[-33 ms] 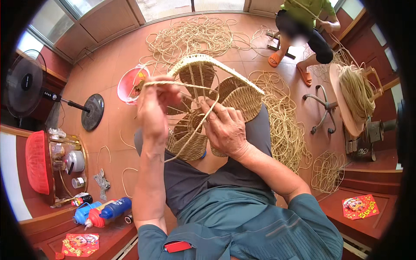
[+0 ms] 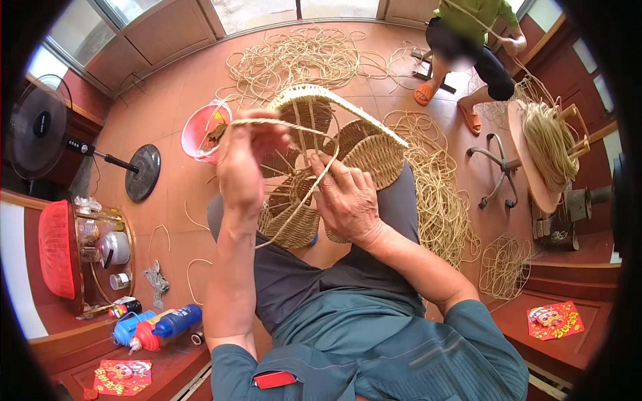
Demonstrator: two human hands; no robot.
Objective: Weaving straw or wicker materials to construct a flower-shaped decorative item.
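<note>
Right hand (image 2: 349, 200) has its grip clamped on the woven piece (image 2: 369, 154) above the lap (image 2: 301, 284), left hand (image 2: 242, 167) grip too blurred to tell; looped cord (image 2: 294, 125) could tangle if let slack.

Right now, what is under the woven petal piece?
The woven petal piece overlaps the dark grey trousers at its right; floor and a small blue thing show between its lower petals. Whatever the petals cover can't be seen.
</note>
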